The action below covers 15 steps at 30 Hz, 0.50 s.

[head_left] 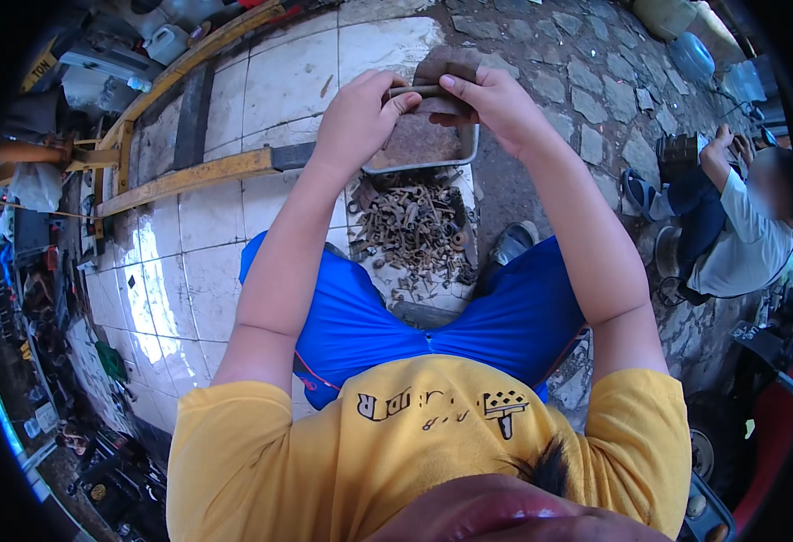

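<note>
Out in front of my knees, both hands hold a worn brown piece [446,69] with a flat rounded part and a narrow rod-like strip across it; its exact kind I cannot make out. My left hand [360,117] pinches the strip's left end between thumb and fingers. On the other side, my right hand [494,107] grips the piece with the thumb on top. Beneath them stands a shallow metal tray [422,166] with a rusty brown inside, partly hidden by the hands. Closer to me lies a heap of rusty bolts, nuts and small metal parts [412,226].
A yellow and black metal frame [199,183] lies on the white tiles [199,280] at left. Cobblestones [586,81] cover the ground at right, where another person [744,226] sits with both hands raised by a dark metal block [681,147]. Tools and containers crowd the far left.
</note>
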### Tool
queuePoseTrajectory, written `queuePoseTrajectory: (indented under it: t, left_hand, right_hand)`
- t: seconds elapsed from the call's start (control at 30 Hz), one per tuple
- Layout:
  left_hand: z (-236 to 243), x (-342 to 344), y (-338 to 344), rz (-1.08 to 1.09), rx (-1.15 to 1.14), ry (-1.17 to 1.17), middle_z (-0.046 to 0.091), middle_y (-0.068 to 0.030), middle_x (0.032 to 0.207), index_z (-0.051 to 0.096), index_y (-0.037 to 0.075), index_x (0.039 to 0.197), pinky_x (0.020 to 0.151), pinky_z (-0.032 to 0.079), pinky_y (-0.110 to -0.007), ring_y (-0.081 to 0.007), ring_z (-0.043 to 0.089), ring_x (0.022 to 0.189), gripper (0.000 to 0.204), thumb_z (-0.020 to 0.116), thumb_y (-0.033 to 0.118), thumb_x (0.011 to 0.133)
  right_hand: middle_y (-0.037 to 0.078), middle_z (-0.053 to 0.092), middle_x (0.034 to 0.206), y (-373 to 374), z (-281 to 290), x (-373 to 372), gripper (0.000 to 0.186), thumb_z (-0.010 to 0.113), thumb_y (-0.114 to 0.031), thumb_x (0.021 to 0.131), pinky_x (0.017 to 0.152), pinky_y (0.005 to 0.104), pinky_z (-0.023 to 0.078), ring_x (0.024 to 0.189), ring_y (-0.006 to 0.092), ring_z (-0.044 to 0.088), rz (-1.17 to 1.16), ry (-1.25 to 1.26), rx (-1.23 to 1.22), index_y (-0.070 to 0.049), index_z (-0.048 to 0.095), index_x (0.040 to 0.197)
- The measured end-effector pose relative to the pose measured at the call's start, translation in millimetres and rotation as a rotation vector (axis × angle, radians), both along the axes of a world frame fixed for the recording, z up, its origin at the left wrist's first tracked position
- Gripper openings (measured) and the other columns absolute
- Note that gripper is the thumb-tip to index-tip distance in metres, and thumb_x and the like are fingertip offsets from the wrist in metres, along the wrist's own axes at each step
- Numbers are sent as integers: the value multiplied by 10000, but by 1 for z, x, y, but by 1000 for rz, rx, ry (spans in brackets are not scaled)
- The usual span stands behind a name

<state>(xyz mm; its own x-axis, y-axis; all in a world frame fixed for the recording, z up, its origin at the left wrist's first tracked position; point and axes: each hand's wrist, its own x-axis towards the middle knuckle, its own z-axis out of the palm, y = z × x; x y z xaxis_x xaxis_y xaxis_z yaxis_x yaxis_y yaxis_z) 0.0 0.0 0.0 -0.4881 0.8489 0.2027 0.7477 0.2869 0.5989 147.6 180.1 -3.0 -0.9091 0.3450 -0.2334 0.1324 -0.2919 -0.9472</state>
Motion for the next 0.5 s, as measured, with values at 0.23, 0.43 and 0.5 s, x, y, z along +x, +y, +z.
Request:
queuePoseTrajectory:
  t: [0.23, 0.43, 0.5]
  left_hand:
    - [7, 6, -1, 60, 4, -320, 760, -187, 1026, 738, 47, 1110, 839, 552, -431, -384, 721, 955, 292, 717, 320, 1008]
    - [-2, 2, 1, 89, 113, 35, 755, -114, 1068, 758, 111, 1123, 831, 552, -457, -369, 709, 984, 211, 719, 259, 979]
    - [-4, 0, 1, 86, 136, 91, 749, -94, 1078, 766, 129, 1127, 831, 555, -461, -361, 707, 996, 202, 720, 247, 969]
  right_hand:
    - [144, 763, 1175, -2, -4, 4, 350, 645, -172, 1086, 906, 353, 654, 996, 245, 781, 6, 22, 112, 96, 656, 1311]
    - [165, 752, 1187, -11, -2, 2, 342, 634, -172, 1088, 901, 383, 661, 1023, 260, 773, -32, 40, -75, 107, 655, 1285]
    - [170, 750, 1187, -12, -3, 2, 347, 623, -181, 1091, 896, 389, 663, 1019, 264, 772, -26, 36, -73, 104, 652, 1286]
